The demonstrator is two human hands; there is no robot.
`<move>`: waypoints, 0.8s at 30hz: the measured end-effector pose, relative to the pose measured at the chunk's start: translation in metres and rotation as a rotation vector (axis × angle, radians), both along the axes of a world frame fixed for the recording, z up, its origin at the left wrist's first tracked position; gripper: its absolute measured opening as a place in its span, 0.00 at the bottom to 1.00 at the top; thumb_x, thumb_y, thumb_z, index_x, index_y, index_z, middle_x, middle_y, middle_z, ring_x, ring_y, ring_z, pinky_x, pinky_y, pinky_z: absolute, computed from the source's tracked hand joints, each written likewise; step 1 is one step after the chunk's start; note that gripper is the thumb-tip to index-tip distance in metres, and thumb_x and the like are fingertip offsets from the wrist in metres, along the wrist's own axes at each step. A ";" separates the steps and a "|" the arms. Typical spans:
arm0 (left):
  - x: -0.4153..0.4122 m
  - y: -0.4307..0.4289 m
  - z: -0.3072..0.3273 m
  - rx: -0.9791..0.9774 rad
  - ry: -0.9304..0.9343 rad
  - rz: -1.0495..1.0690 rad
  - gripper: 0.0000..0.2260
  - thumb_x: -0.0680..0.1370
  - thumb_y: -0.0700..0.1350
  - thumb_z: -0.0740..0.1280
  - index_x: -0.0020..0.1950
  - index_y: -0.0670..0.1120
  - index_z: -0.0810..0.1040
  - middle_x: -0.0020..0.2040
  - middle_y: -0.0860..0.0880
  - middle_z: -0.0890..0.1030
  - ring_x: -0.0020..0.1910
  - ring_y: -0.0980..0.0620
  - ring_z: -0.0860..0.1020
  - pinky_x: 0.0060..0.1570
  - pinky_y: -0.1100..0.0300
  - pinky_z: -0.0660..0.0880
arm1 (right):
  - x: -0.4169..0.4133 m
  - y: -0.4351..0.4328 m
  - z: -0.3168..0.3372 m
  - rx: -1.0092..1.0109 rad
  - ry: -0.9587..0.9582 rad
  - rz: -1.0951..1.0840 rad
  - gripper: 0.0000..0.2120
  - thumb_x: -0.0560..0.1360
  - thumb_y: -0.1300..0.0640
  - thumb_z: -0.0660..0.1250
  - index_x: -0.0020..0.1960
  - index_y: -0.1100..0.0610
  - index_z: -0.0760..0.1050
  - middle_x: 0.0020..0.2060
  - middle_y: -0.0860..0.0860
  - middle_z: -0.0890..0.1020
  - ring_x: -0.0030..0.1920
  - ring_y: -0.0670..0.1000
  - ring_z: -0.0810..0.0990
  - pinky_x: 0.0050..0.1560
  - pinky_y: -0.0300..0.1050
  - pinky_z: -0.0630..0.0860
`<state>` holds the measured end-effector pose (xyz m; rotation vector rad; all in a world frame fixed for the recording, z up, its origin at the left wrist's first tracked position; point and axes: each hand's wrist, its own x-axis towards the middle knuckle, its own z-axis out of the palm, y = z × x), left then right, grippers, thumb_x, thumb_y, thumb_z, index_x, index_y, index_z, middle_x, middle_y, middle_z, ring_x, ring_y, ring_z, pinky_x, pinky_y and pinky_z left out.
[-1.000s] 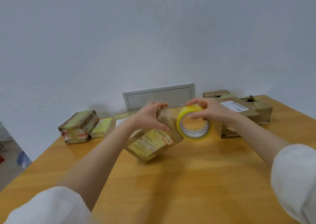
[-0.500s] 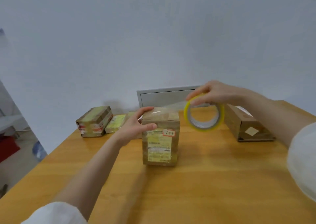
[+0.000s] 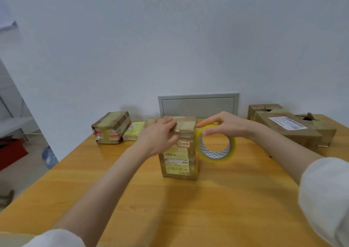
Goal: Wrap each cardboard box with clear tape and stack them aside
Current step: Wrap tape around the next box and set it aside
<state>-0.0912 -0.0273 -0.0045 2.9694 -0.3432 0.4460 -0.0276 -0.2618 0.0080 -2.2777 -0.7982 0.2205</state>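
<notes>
Cardboard box (image 3: 178,148) stood mid-wrap: left hand (image 3: 158,135) pressed it, fingers straight; right hand (image 3: 226,126) gripped tape roll (image 3: 217,149). Untaped boxes (image 3: 287,131) apparently awaited wrapping.

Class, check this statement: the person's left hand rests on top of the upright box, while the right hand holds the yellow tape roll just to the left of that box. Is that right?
Not quite. The head view shows the right hand holding the tape roll just right of the upright box, not left. The left hand does rest on its top.

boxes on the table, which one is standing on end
The middle box, the one with the red-edged sticker, under the left hand and beside the tape roll. The left boxes and right boxes lie flat.
</notes>
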 end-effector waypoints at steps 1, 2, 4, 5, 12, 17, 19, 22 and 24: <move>-0.004 -0.014 -0.001 0.066 -0.023 -0.002 0.27 0.81 0.56 0.57 0.77 0.47 0.58 0.78 0.48 0.56 0.76 0.50 0.54 0.74 0.54 0.50 | 0.000 0.001 -0.001 0.009 -0.007 -0.001 0.14 0.73 0.47 0.72 0.59 0.43 0.80 0.59 0.43 0.79 0.63 0.44 0.74 0.65 0.44 0.69; -0.006 -0.026 -0.004 0.097 -0.042 -0.009 0.28 0.81 0.57 0.56 0.78 0.47 0.55 0.78 0.48 0.56 0.77 0.50 0.53 0.74 0.56 0.48 | 0.000 0.001 -0.002 0.015 -0.013 -0.002 0.14 0.72 0.47 0.72 0.58 0.42 0.80 0.59 0.42 0.79 0.63 0.44 0.74 0.66 0.45 0.68; -0.008 -0.041 -0.010 0.130 -0.088 -0.053 0.29 0.81 0.57 0.55 0.78 0.48 0.52 0.79 0.49 0.53 0.77 0.52 0.51 0.74 0.58 0.44 | 0.000 -0.002 -0.004 0.030 -0.020 -0.005 0.13 0.72 0.47 0.72 0.56 0.41 0.80 0.58 0.41 0.80 0.63 0.44 0.74 0.67 0.45 0.68; -0.006 -0.041 -0.011 0.131 -0.087 -0.069 0.29 0.81 0.57 0.56 0.79 0.49 0.51 0.79 0.50 0.52 0.77 0.53 0.50 0.74 0.59 0.44 | 0.000 -0.003 -0.005 0.036 -0.018 -0.007 0.13 0.72 0.48 0.72 0.56 0.42 0.80 0.58 0.41 0.80 0.62 0.43 0.74 0.66 0.44 0.68; 0.001 -0.030 -0.009 0.096 -0.032 -0.035 0.29 0.81 0.55 0.58 0.79 0.51 0.52 0.79 0.51 0.53 0.77 0.53 0.51 0.74 0.58 0.46 | -0.002 0.003 -0.010 0.081 -0.033 -0.006 0.12 0.73 0.49 0.72 0.57 0.44 0.81 0.57 0.42 0.81 0.61 0.43 0.75 0.65 0.43 0.69; 0.000 -0.031 0.007 0.082 0.076 -0.056 0.32 0.78 0.54 0.64 0.78 0.53 0.54 0.78 0.50 0.55 0.76 0.50 0.56 0.73 0.55 0.54 | -0.003 0.003 -0.010 0.074 -0.043 -0.009 0.13 0.74 0.48 0.71 0.58 0.44 0.80 0.58 0.43 0.80 0.62 0.44 0.74 0.67 0.46 0.68; 0.008 -0.032 0.023 0.070 0.129 -0.074 0.36 0.75 0.53 0.69 0.78 0.54 0.54 0.78 0.50 0.54 0.75 0.49 0.58 0.72 0.53 0.59 | -0.004 0.004 -0.009 0.063 -0.039 -0.007 0.13 0.74 0.48 0.71 0.59 0.45 0.80 0.59 0.43 0.80 0.63 0.44 0.74 0.68 0.47 0.68; 0.027 -0.043 0.043 0.244 0.204 -0.081 0.47 0.69 0.54 0.75 0.79 0.54 0.48 0.79 0.50 0.50 0.77 0.49 0.52 0.73 0.49 0.58 | -0.005 0.002 -0.009 0.055 -0.042 -0.001 0.14 0.74 0.48 0.70 0.59 0.45 0.79 0.60 0.42 0.79 0.63 0.43 0.74 0.68 0.46 0.68; 0.040 -0.051 0.045 0.336 0.322 -0.072 0.50 0.67 0.53 0.77 0.78 0.55 0.46 0.79 0.51 0.49 0.77 0.48 0.50 0.74 0.46 0.56 | -0.005 0.001 -0.010 0.056 -0.052 -0.003 0.14 0.74 0.48 0.70 0.59 0.44 0.79 0.60 0.41 0.79 0.63 0.43 0.73 0.66 0.44 0.68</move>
